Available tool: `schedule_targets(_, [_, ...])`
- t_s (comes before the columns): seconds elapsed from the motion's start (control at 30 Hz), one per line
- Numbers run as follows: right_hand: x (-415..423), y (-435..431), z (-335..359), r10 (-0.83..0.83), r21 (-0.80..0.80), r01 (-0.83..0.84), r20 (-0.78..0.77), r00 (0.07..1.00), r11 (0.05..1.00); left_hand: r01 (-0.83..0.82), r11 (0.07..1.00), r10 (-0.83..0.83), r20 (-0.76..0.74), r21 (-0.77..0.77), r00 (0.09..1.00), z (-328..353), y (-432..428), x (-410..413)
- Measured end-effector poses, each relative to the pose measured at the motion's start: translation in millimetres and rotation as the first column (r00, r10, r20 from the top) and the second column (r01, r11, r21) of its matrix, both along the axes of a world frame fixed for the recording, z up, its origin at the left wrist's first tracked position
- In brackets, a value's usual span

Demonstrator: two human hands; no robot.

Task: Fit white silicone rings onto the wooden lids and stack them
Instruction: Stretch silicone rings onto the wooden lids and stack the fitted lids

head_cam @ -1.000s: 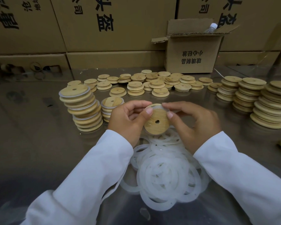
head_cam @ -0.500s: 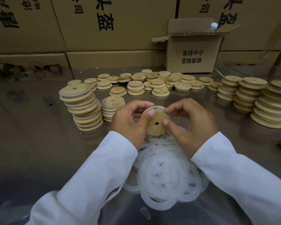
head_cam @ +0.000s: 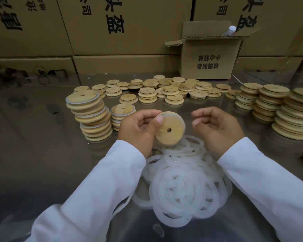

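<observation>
Wall of cardboard cartons (head_cam: 129, 23) at the back, shiny steel counter (head_cam: 33, 154) in front w/ everything on it. Small open box (head_cam: 208, 62) sits at the far right of the counter.

Right side: several tall stacks of bare lids (head_cam: 294, 116), no white showing on them, so prob still to do. Near edge, between the sleeves: big pile of silicone rings (head_cam: 185, 186), loads left. Mid-back: scattered lids (head_cam: 164, 89) lying in ones and short piles, also bare afaict.

Left side: one tall ringed stack (head_cam: 91, 116) w/ white edges between the discs, and a short stack (head_cam: 120, 112) just beside it, same white edges. Those look done.

Left hand (head_cam: 138, 128) grips one wooden lid (head_cam: 171, 130) by its left rim, thumb on the face, lid tilted toward the camera above the ring pile. There's a whitish line along its top edge, so the ring's prob seated, but can't tell all the way round. Right hand (head_cam: 217, 128) is near the lid, not touching, fingers loosely curled, holding nothing.

Progress imo: early-ish, the done piles are way smaller than what's left. Next up is prob putting this one on the short stack.
</observation>
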State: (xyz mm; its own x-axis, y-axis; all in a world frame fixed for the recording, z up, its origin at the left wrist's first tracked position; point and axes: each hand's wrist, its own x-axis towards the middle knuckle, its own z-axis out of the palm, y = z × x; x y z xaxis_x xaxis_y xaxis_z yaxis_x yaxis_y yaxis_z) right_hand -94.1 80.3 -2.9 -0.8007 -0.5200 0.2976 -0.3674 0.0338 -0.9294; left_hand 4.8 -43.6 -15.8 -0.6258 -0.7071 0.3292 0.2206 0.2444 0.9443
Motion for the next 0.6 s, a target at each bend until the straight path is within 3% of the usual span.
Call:
schedule_targets(0.13, [0.9,-1.6,-0.2,0.086,0.018,-0.091,0.187,0.979,0.996,0.049,0.959,-0.048,-0.010,0.278,0.999,-1.6,-4.6,-3.6])
schedule_targets(0.23, [2.8,-1.4,-1.6,0.176,0.058,-0.188,0.167,0.970,0.980,0.113,0.921,-0.097,-0.062,0.373,0.993,-1.6,-4.2,-5.0])
schedule_targets(0.47, [3.3,-1.3,2.3,0.237,-0.062,-0.229,0.242,0.941,0.971,0.195,0.866,-0.142,-0.147,0.461,0.979,-0.4,-1.8,-4.6])
schedule_targets(0.6, [8.0,-4.5,-2.9,0.075,-0.054,-0.069,0.107,0.991,0.996,0.148,0.893,-0.102,-0.129,0.425,0.986,-2.4,-4.6,-4.8])
